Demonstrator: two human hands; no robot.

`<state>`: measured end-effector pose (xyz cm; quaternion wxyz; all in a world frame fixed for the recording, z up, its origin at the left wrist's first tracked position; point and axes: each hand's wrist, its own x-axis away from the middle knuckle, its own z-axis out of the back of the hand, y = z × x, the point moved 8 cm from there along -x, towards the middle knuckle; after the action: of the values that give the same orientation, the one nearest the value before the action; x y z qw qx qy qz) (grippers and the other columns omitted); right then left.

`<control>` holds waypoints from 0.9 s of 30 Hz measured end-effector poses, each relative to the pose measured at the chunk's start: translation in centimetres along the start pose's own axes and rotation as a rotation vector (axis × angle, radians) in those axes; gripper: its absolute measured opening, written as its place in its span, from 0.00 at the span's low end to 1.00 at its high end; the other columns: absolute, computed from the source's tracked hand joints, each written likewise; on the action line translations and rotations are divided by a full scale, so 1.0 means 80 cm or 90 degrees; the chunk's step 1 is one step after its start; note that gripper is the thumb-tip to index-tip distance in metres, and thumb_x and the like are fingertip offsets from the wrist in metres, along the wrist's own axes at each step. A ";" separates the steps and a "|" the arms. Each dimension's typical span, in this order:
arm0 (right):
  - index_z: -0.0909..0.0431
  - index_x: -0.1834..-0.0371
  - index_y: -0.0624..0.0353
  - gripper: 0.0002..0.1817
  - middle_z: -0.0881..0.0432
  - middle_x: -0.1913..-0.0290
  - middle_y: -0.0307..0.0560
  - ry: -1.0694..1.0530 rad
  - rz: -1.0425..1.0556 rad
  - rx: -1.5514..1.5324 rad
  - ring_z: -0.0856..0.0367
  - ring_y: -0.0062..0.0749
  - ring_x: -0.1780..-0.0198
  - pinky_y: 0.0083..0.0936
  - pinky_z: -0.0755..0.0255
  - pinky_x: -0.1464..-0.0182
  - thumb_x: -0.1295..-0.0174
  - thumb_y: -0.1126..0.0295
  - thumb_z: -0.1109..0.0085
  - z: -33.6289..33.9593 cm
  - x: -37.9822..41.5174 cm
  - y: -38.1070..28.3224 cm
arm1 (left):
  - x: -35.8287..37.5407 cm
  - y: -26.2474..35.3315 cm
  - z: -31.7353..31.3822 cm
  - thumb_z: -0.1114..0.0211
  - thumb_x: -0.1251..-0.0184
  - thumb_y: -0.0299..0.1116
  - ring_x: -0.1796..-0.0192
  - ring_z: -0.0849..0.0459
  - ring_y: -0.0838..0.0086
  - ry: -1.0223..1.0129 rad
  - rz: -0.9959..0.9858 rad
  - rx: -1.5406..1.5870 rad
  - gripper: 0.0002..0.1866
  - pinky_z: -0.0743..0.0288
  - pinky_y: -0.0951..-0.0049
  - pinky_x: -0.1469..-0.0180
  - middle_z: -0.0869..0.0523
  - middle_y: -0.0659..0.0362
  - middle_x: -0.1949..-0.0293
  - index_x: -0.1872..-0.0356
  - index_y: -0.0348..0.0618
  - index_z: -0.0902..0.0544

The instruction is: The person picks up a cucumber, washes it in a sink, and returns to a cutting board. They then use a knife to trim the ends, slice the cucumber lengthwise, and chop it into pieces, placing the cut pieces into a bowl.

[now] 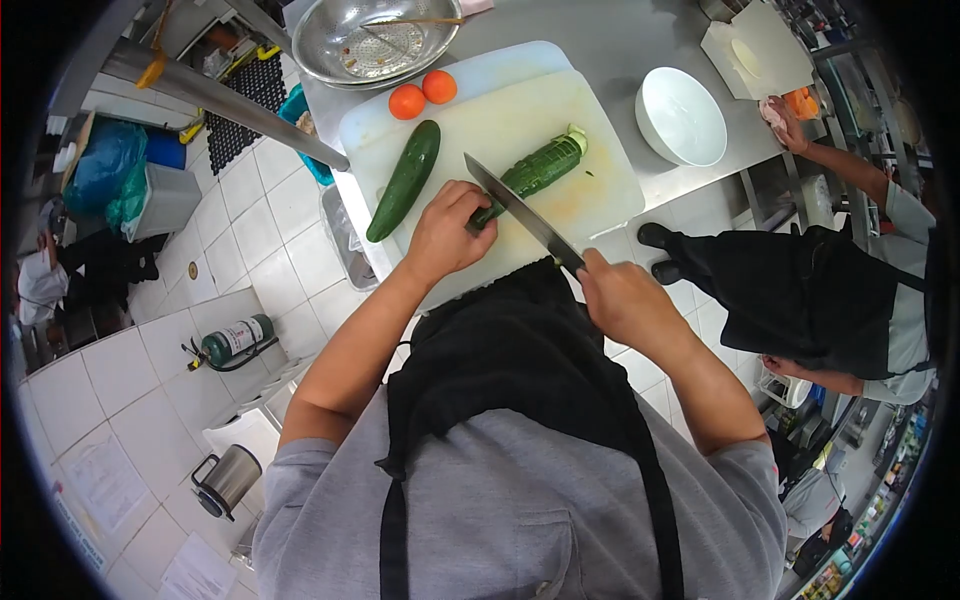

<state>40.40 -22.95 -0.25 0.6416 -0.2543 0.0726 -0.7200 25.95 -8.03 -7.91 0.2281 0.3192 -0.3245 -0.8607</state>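
Note:
A partly sliced cucumber [548,164] lies slantwise on the white cutting board [480,115], its slices still lined up at the far right end. My left hand [452,228] grips the near, uncut end with curled fingers. In my right hand [622,300] is the handle of a kitchen knife [522,212], whose blade crosses the cucumber just right of my left fingers. Left of them rests a whole cucumber [404,182]. Two round orange-red vegetables, perhaps tomatoes or carrot pieces [406,101], sit by the board's upper left edge.
A metal colander [375,45] with a wooden-handled utensil stands at the back left. To the right are a white bowl [681,116] and an open carton [758,50]. A co-worker in a black apron [815,300] works at the right, one hand at the counter.

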 end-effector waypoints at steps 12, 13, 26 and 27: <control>0.28 0.58 0.65 0.08 0.18 0.77 0.65 0.005 0.012 -0.004 0.17 0.66 0.72 0.58 0.24 0.67 0.25 0.70 0.51 -0.007 0.000 -0.007 | 0.011 0.004 0.008 0.28 0.49 0.22 0.54 0.15 0.54 0.004 0.001 -0.002 0.10 0.19 0.61 0.50 0.14 0.51 0.59 0.64 0.36 0.17; 0.28 0.58 0.66 0.09 0.18 0.77 0.65 -0.030 -0.009 0.012 0.17 0.66 0.72 0.59 0.23 0.67 0.25 0.70 0.51 -0.002 0.010 -0.009 | 0.011 0.006 0.011 0.28 0.49 0.22 0.54 0.15 0.55 0.016 0.002 -0.005 0.10 0.19 0.62 0.50 0.14 0.51 0.59 0.64 0.36 0.17; 0.29 0.58 0.64 0.09 0.18 0.77 0.65 -0.046 -0.029 0.005 0.16 0.66 0.72 0.59 0.24 0.67 0.26 0.68 0.48 -0.003 0.020 -0.012 | 0.022 0.003 0.010 0.27 0.50 0.21 0.54 0.14 0.55 0.024 -0.006 -0.018 0.10 0.18 0.62 0.51 0.13 0.52 0.59 0.64 0.37 0.16; 0.29 0.58 0.64 0.09 0.18 0.77 0.65 -0.049 -0.030 0.006 0.16 0.66 0.72 0.59 0.24 0.67 0.26 0.68 0.48 -0.006 0.023 -0.012 | 0.025 0.003 0.011 0.28 0.49 0.21 0.55 0.14 0.56 0.038 -0.015 -0.016 0.09 0.18 0.62 0.52 0.13 0.52 0.60 0.65 0.36 0.16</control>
<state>39.24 -24.66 0.24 0.6281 -0.2807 0.0384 -0.7248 23.97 -9.04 -8.04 0.2317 0.3456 -0.3027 -0.8575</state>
